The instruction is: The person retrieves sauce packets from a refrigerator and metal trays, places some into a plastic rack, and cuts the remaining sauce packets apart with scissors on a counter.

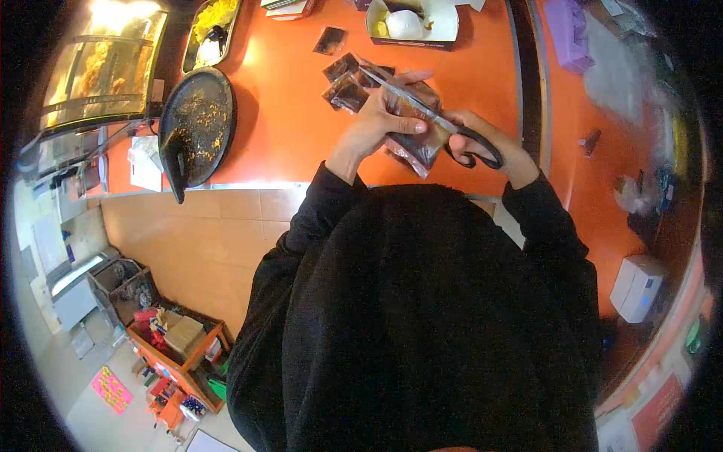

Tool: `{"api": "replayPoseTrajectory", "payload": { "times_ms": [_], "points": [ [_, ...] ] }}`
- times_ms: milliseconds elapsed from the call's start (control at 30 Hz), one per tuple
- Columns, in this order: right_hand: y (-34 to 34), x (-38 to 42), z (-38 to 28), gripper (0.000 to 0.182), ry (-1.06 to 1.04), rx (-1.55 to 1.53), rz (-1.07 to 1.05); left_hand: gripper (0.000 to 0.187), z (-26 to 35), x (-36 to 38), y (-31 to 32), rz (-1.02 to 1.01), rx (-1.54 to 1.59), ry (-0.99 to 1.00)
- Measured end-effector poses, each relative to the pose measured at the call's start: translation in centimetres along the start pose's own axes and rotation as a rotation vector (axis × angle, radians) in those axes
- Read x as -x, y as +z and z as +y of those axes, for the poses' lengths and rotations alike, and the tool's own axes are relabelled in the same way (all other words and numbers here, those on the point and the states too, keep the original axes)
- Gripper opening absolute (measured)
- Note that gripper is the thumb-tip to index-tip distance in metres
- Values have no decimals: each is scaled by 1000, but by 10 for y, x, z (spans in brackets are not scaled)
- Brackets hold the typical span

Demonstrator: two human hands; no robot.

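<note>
My left hand (380,120) is closed on a clear plastic sachet (429,147) of dark brown sauce, thumb lying across its front. In my right hand (482,132) is a pair of scissors (488,153), its black handle loops around my fingers. The blades stretch up and left across the sachet and past my left fingers. Several more dark sachets (348,92) lie on the orange counter (286,98) just beyond my left hand, and a single one (330,41) sits a little farther off.
A paper food box (413,43) with white rice stands at the counter's far side. To the left are a black stone mortar (215,94) with its pestle (175,169), a tray (228,45) of yellow food, and a lit glass case (105,68). A purple container (566,34) is at right.
</note>
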State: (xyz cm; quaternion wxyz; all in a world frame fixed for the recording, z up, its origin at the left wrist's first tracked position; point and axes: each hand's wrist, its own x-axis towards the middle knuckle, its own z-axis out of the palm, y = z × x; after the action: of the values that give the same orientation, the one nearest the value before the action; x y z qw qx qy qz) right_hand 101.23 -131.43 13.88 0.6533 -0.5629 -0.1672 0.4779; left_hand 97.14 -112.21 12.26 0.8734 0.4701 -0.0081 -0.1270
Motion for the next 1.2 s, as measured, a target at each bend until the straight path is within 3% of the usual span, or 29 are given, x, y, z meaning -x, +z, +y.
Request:
{"api": "replayPoseTrajectory", "payload": {
  "times_ms": [33, 67, 133, 167, 233, 400, 467, 500, 533, 600, 700, 767, 833, 867, 900, 933, 1000, 1033, 1067, 1100, 1133, 1200],
  "points": [
    [3, 0, 3, 47, -155, 80, 59, 73, -1, 0, -1, -20, -8, 5],
    [1, -1, 0, 47, -154, 80, 60, 73, -1, 0, -2, -21, -7, 4],
    [-4, -7, -13, 39, 144, 75, -115, 71, 0, -1, -6, -58, -96, 26],
    [-3, -8, -16, 39, 145, 73, -114, 71, 1, 0, -9, -58, -95, 24],
    [-1, -12, -21, 44, 146, 582, -98, 56, 7, 2, -16, -9, -135, 103],
    [-20, -1, -18, 36, 63, 282, -7, 38, 13, 4, -37, 234, -236, 248],
    [-19, -12, -2, 40, -399, 699, 508, 38, 19, 5, -31, 227, -232, 216],
    [-23, -30, 12, 44, -594, 720, 623, 38, 20, 6, -24, 221, -234, 214],
    [-17, -35, 11, 44, -596, 721, 630, 35, 20, 7, -11, 179, -309, 272],
    [-1, -48, 6, 41, -812, 796, 719, 33, 13, 2, -1, 135, -386, 330],
    [11, -45, -7, 32, -786, 783, 724, 46, -10, 6, -8, 61, -169, 395],
    [13, -39, -9, 28, -765, 830, 737, 66, -15, 14, -6, -76, 668, -166],
    [14, -28, -6, 23, -746, 1032, 536, 73, -25, 19, -3, -92, 741, -220],
    [18, -23, -4, 23, -747, 1033, 535, 80, -27, 20, -1, -109, 815, -281],
    [23, -16, -2, 23, -804, 1103, 411, 64, -23, 16, -7, -140, 835, -271],
    [26, -10, 1, 24, -856, 1171, 282, 64, -23, 13, -12, -142, 839, -272],
    [24, 2, 7, 30, -800, 1149, 254, 46, -25, 6, -21, 96, 318, -60],
    [21, 9, 4, 36, -678, 1016, 287, 38, -21, 5, -30, 19, 352, -180],
    [16, 18, 0, 43, -557, 883, 317, 38, -9, 7, -23, 21, 352, -177],
    [9, 30, -8, 51, -365, 813, 347, 36, 4, 9, -14, 38, 117, -98],
    [-2, 38, -9, 51, -364, 813, 347, 34, 17, 10, -4, 52, -119, -20],
    [-26, 54, -9, 52, -197, 611, 396, 32, 21, 9, 4, 131, -9, 74]
  ]
}}
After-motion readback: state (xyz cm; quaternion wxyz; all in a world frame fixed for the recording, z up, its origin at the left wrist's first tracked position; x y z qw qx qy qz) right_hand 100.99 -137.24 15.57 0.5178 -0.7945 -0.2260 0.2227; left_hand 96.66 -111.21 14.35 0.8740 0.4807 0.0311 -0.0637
